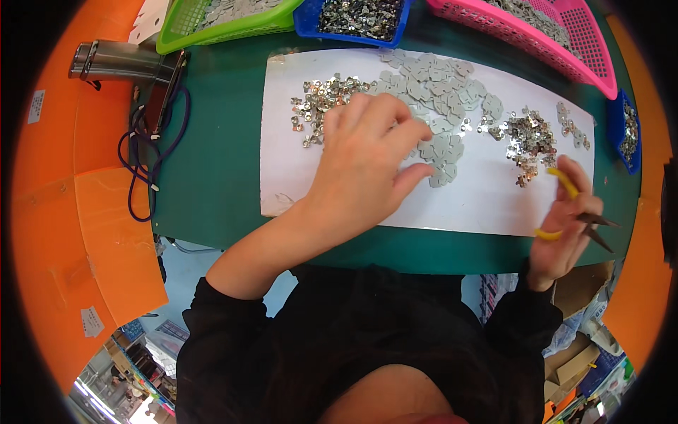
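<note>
I see the left hand [361, 157], fingers parted, above flat grey notched pieces [441, 88] midway along the green table [208, 159]; near its right edge, the right hand [569, 230] holds yellow-handled metal scissors [593, 220], blades outward (probably freeing fingertips).

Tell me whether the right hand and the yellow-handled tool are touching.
Touching. The head view shows the right hand gripping the yellow-handled tool: its handles pass among the fingers, with the dark tips jutting out to the right.
</note>
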`<move>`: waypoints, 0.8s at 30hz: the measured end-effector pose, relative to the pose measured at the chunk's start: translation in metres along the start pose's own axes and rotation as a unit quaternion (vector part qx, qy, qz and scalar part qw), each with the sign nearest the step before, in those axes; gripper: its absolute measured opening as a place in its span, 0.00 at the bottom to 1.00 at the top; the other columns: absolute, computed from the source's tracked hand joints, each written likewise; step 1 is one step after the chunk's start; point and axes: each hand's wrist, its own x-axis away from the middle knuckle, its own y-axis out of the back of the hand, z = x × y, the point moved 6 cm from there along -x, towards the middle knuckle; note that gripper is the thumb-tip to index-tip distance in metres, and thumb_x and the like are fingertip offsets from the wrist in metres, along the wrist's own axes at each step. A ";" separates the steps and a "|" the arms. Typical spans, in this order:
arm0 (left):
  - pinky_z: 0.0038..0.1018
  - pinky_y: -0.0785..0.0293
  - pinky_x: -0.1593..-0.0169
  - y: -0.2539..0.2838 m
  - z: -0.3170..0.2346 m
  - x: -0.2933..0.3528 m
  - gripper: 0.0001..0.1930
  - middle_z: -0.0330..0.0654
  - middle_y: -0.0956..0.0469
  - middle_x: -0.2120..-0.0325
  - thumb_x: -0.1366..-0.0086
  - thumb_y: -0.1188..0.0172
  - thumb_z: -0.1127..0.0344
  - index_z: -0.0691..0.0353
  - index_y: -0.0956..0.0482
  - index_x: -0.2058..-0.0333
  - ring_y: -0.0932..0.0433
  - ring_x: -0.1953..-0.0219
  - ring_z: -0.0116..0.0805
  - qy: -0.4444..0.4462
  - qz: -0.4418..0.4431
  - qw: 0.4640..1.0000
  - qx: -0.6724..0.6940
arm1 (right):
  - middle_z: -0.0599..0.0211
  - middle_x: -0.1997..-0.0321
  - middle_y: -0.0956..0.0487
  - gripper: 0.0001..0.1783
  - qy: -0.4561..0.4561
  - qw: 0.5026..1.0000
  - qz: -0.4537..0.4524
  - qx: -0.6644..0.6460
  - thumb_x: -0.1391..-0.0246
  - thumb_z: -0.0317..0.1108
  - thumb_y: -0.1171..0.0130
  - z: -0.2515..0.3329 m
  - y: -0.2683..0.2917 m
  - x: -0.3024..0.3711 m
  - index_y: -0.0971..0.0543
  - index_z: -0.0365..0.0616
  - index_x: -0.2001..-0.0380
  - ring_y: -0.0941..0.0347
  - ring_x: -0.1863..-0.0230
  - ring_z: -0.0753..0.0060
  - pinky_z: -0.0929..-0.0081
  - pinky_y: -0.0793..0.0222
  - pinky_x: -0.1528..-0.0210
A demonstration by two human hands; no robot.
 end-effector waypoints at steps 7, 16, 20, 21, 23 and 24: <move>0.34 0.40 0.50 -0.009 -0.007 -0.002 0.12 0.35 0.22 0.67 0.50 0.30 0.68 0.58 0.18 0.65 0.27 0.58 0.37 -0.085 -0.019 0.995 -0.040 | 0.40 0.39 0.31 0.12 -0.042 0.977 0.193 0.078 0.35 0.40 0.53 0.002 -0.042 0.021 0.36 0.43 0.61 0.38 0.35 0.44 0.53 0.47 0.33; 0.21 0.25 0.62 0.012 0.007 0.001 0.08 0.41 0.17 0.69 0.36 0.40 0.75 0.64 0.16 0.59 0.20 0.69 0.28 0.092 -0.051 0.950 0.294 | 0.62 0.70 0.27 0.04 -0.025 0.956 0.050 0.289 0.48 0.19 0.42 0.020 -0.042 -0.016 0.25 0.36 0.69 0.33 0.68 0.72 0.74 0.37 0.63; 0.22 0.24 0.59 -0.009 0.016 0.007 0.10 0.42 0.18 0.63 0.33 0.42 0.72 0.69 0.19 0.56 0.19 0.65 0.29 0.236 0.001 0.824 0.515 | 0.67 0.71 0.26 0.06 0.067 0.886 0.088 0.451 0.50 0.27 0.34 0.001 -0.060 -0.043 0.21 0.40 0.68 0.32 0.71 0.67 0.70 0.38 0.66; 0.22 0.24 0.58 -0.013 0.016 0.007 0.11 0.43 0.18 0.60 0.33 0.43 0.72 0.70 0.20 0.55 0.19 0.65 0.29 0.257 0.024 0.794 0.550 | 0.67 0.71 0.26 0.08 0.074 0.873 0.105 0.471 0.51 0.29 0.33 -0.003 -0.061 -0.043 0.21 0.41 0.67 0.31 0.70 0.63 0.68 0.38 0.66; 0.22 0.24 0.58 -0.013 0.018 0.010 0.12 0.43 0.19 0.59 0.33 0.42 0.72 0.69 0.21 0.53 0.19 0.64 0.30 0.274 0.032 0.770 0.576 | 0.66 0.71 0.26 0.09 0.078 0.875 0.114 0.464 0.51 0.28 0.33 -0.004 -0.060 -0.042 0.21 0.41 0.66 0.31 0.69 0.64 0.69 0.38 0.66; 0.23 0.24 0.57 -0.014 0.019 0.011 0.13 0.42 0.20 0.59 0.33 0.42 0.72 0.68 0.22 0.51 0.19 0.63 0.30 0.288 0.042 0.743 0.602 | 0.66 0.71 0.26 0.09 0.082 0.876 0.122 0.459 0.52 0.27 0.33 -0.004 -0.060 -0.041 0.21 0.40 0.66 0.32 0.69 0.65 0.70 0.38 0.66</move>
